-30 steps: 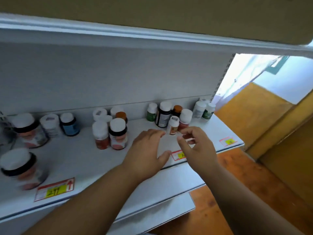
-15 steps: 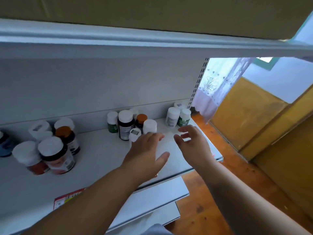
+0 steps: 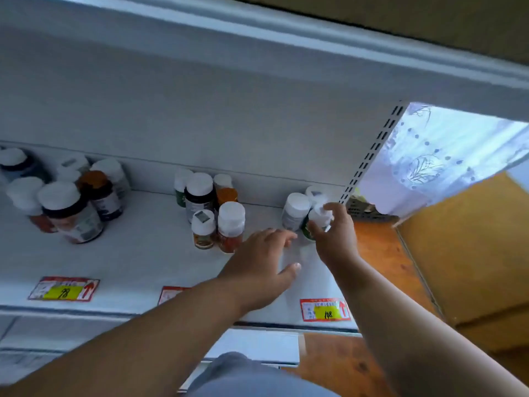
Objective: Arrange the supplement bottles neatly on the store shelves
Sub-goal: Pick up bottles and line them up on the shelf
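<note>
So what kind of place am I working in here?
Most likely a shop: a white metal display shelf with price tags on its front edge, and clusters of supplement bottles standing on it.

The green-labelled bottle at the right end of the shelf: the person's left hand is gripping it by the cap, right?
No: the right hand grips the green-labelled bottle near its cap; the left hand is open over the shelf, holding nothing. The head view shows it.

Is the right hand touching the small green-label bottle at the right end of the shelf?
Touching. The head view shows the right hand with fingers curled round the green-label bottle, thumb low on its side and fingertips over its white cap.
</note>
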A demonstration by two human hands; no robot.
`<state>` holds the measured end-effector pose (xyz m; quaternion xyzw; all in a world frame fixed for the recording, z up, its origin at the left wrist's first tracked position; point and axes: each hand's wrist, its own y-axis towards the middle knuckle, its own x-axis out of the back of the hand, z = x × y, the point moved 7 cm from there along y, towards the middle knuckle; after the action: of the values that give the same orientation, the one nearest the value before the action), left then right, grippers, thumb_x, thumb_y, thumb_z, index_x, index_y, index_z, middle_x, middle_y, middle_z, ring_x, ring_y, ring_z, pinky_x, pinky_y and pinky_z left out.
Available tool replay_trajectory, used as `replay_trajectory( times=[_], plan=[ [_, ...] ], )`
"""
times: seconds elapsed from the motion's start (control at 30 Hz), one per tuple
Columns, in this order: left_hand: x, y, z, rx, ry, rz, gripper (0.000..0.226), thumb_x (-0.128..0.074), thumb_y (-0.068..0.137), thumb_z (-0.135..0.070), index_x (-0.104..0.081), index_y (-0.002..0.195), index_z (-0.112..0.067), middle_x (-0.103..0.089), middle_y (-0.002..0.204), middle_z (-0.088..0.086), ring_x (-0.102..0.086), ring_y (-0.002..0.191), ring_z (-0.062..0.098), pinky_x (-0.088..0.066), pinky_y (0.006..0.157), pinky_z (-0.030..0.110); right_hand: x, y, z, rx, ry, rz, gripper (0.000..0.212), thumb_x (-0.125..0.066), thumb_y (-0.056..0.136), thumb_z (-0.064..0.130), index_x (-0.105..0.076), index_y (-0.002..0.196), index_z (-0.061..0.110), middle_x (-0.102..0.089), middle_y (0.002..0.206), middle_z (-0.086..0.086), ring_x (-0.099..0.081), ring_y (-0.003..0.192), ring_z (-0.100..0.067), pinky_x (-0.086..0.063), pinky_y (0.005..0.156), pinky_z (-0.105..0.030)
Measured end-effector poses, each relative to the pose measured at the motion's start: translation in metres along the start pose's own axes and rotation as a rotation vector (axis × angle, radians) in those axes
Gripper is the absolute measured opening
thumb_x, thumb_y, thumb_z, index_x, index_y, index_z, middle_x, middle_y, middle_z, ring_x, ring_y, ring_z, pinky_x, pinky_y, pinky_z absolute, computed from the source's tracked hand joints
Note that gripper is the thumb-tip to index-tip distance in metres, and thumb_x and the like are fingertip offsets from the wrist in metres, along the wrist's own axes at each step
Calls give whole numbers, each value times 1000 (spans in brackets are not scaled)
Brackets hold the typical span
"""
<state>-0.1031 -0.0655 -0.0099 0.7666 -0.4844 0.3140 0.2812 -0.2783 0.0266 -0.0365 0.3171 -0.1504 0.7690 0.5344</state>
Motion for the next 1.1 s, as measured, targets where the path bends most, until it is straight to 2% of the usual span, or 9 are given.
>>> replay_trajectory(
  times=[0.17, 0.3, 0.4, 0.53, 0.67, 0.77, 0.93, 1.03, 1.1],
  plan=[
    [-27, -1, -2, 187, -49, -96, 50, -56, 88, -53, -33, 131, -43, -45, 132, -16, -43, 118, 6, -38, 93, 25, 13, 5, -6, 52, 120, 43, 15, -62, 85, 33, -48, 91, 35, -61, 95, -1, -61, 80, -22, -55, 64, -44],
    [-34, -14, 4, 319, -95, -154, 58, -58, 82, -63, -30, 130, -45, -44, 131, -18, -43, 111, 4, -38, 88, 24, 14, -18, 0, -30, 582, 311, 4, -61, 90, 24, -60, 90, 28, -67, 89, -10, -68, 80, -25, -60, 66, -37],
    [-31, -20, 5, 361, -120, -165, 61, -55, 80, -68, -31, 131, -45, -47, 129, -17, -46, 107, 3, -39, 85, 25, 11, -30, 22, 29, 654, 446, 5, -61, 91, 24, -62, 91, 19, -66, 88, -16, -65, 81, -30, -59, 73, -43],
    [-12, -35, 12, 350, -111, -223, 60, -47, 77, -74, -34, 128, -44, -49, 126, -16, -49, 106, 3, -43, 87, 28, 6, -40, 45, 147, 591, 461, 17, -65, 81, 41, -59, 84, 25, -64, 80, -7, -62, 75, -26, -56, 71, -51],
    [13, -69, 28, 314, 29, -373, 58, -44, 76, -76, -50, 118, -37, -55, 108, -20, -48, 97, -4, -39, 77, 15, -7, -57, 65, 327, 264, 415, 14, -63, 81, 49, -55, 85, 38, -63, 78, 20, -60, 68, 0, -46, 54, -11],
    [37, -100, 56, 308, 132, -467, 52, -49, 79, -69, -59, 110, -29, -56, 100, -18, -46, 92, -4, -36, 74, 12, -26, -79, 89, 398, 160, 436, 20, -65, 77, 52, -53, 87, 40, -63, 78, 23, -58, 72, 6, -40, 51, -9],
    [68, -126, 120, 317, 303, -376, 65, -68, 75, -60, -56, 123, -17, -60, 120, -1, -52, 113, 18, -43, 95, 32, -77, -125, 129, 460, 104, 479, 26, -71, 79, 45, -48, 91, 40, -63, 92, 16, -61, 77, 0, -48, 62, -22],
    [78, -120, 144, 254, 368, -213, 81, -57, 75, -69, -46, 136, -17, -55, 132, 1, -48, 121, 20, -38, 103, 33, -106, -142, 150, 485, 87, 413, 25, -68, 81, 43, -46, 93, 39, -55, 95, 21, -59, 87, -8, -52, 70, -28],
    [78, -111, 152, 159, 407, -125, 80, -49, 75, -69, -42, 137, -19, -54, 132, -1, -48, 119, 18, -39, 102, 31, -125, -149, 157, 512, 43, 361, 24, -66, 83, 42, -46, 96, 38, -50, 98, 20, -55, 87, -8, -47, 69, -22]
  ],
)
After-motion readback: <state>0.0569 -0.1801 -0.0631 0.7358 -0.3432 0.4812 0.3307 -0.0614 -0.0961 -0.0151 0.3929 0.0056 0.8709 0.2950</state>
